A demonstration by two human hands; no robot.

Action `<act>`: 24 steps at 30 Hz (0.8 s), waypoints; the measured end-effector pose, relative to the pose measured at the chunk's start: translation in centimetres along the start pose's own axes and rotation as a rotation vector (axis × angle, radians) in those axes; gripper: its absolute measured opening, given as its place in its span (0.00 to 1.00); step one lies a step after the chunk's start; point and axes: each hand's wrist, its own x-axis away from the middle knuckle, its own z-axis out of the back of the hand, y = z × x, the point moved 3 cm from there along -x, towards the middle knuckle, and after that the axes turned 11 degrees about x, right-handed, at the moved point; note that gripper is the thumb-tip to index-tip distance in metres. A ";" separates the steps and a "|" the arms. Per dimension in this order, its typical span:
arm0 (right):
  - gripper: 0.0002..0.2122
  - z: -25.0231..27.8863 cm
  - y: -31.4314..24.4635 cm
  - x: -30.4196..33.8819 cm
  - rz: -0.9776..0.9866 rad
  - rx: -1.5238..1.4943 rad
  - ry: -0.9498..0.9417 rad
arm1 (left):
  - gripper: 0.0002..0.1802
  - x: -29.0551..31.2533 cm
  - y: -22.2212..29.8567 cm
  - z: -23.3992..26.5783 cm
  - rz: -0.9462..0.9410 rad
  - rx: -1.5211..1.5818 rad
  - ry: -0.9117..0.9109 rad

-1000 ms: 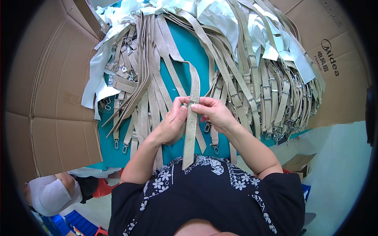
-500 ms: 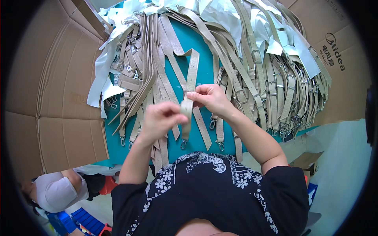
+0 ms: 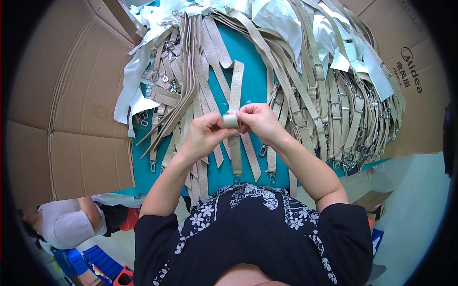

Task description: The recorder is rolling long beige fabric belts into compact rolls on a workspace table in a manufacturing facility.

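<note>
A beige leather-look strap [image 3: 235,88] with punched holes runs down the middle of the table toward me. My left hand [image 3: 205,135] pinches a curled part of this strap, bent into a small loop whose pale side shows. Close beside it, my right hand [image 3: 262,124] grips the same strap between thumb and fingers; any buckle there is hidden by the fingertips. Below both hands the strap's lower end hangs down to a metal snap hook [image 3: 237,179] near my shirt. Another strap with a pointed end [image 3: 252,164] lies just right of it.
A teal table [image 3: 217,186] carries a bundle of long straps [image 3: 186,62] at left and many buckled straps [image 3: 343,109] at right, with white sheets [image 3: 281,19] behind. Cardboard walls [image 3: 90,114] flank the table. Another person [image 3: 71,221] is at lower left.
My left hand has moved right and up to meet the right hand, bending the strap into a loop. The view has shifted slightly, so the table appears further right.
</note>
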 end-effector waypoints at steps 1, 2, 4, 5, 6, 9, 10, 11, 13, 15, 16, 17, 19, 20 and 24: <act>0.09 -0.1 -0.1 0.2 -0.002 0.035 -0.006 | 0.08 0.2 -0.2 -0.2 -0.023 -0.032 0.028; 0.09 0.0 0.0 0.2 -0.001 0.035 -0.004 | 0.08 0.4 -0.2 -0.4 -0.025 -0.032 0.026; 0.10 0.3 0.3 0.2 -0.040 -0.023 0.029 | 0.12 1.0 0.5 -0.5 -0.129 -0.452 0.174; 0.10 0.6 0.3 0.1 -0.034 -0.019 0.035 | 0.15 1.4 1.0 -0.9 -0.150 -0.624 0.209; 0.09 0.8 0.4 0.0 -0.043 -0.028 0.048 | 0.14 1.9 0.3 -1.2 -0.121 -0.614 0.171; 0.09 1.0 1.7 -0.5 -0.044 -0.046 0.055 | 0.10 2.7 -1.1 -2.5 -0.109 -0.533 0.125; 0.09 0.9 2.0 -0.5 -0.040 -0.058 0.047 | 0.11 2.8 -1.1 -2.8 -0.092 -0.522 0.114; 0.09 0.7 2.0 -0.3 -0.032 -0.134 0.027 | 0.12 2.9 -1.2 -3.2 -0.077 -0.511 0.108; 0.08 0.8 2.3 -0.2 -0.014 -0.176 0.026 | 0.14 3.6 -2.0 -4.4 -0.052 -0.472 0.061; 0.08 1.5 2.8 -0.2 0.007 -0.164 0.058 | 0.13 4.7 -2.3 -6.0 0.035 -0.366 -0.041; 0.08 1.8 3.0 -0.1 -0.025 -0.245 0.104 | 0.14 5.4 -2.5 -6.9 0.045 -0.299 -0.153; 0.08 1.9 3.0 0.1 -0.054 -0.323 0.140 | 0.14 6.0 -2.7 -7.5 0.054 -0.236 -0.256; 0.08 2.4 2.6 1.0 -0.122 -0.412 0.149 | 0.14 5.7 -3.6 -7.4 0.262 -0.015 -0.414; 0.09 3.0 2.4 1.6 -0.129 -0.423 0.171 | 0.13 5.1 -3.9 -6.7 0.428 0.095 -0.514; 0.11 6.6 -1.0 5.6 -0.056 0.466 0.007 | 0.32 -3.9 -4.8 -2.8 0.662 0.933 -0.088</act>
